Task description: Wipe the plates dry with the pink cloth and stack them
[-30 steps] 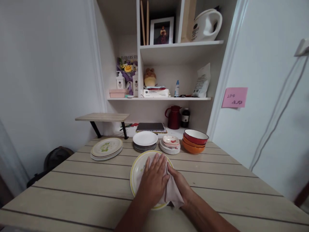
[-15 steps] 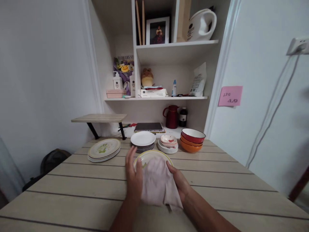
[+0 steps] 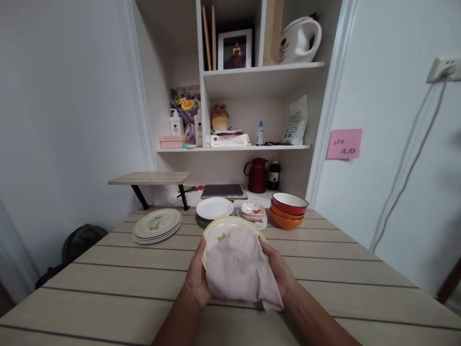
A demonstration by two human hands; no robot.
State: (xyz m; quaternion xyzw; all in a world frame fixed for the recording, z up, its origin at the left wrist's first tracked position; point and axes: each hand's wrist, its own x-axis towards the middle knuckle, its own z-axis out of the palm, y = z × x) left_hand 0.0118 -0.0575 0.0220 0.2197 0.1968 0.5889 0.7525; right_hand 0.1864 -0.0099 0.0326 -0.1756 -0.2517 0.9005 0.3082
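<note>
A cream plate (image 3: 216, 229) with a yellow rim and a green print is held up in front of me, tilted toward me. A pale pink cloth (image 3: 239, 269) drapes over most of its face and hangs down at the lower right. My left hand (image 3: 198, 276) grips the plate's left edge, thumb on the rim and the other fingers hidden behind it. On the right side, my right hand (image 3: 277, 269) is closed on the cloth and the plate's edge together, its fingers mostly out of sight.
Behind stand stacked white and dark plates (image 3: 215, 208), small dishes (image 3: 253, 209) on white plates and a stack of bowls (image 3: 287, 211). Patterned plates (image 3: 157, 224) lie at left by a raised wooden shelf (image 3: 149, 178). A red jug (image 3: 257, 176) stands at the back.
My left hand, held apart with fingers raised before, now grips the plate's left edge. The plate has come up and tilted toward me, and the cloth spreads wider over it.
</note>
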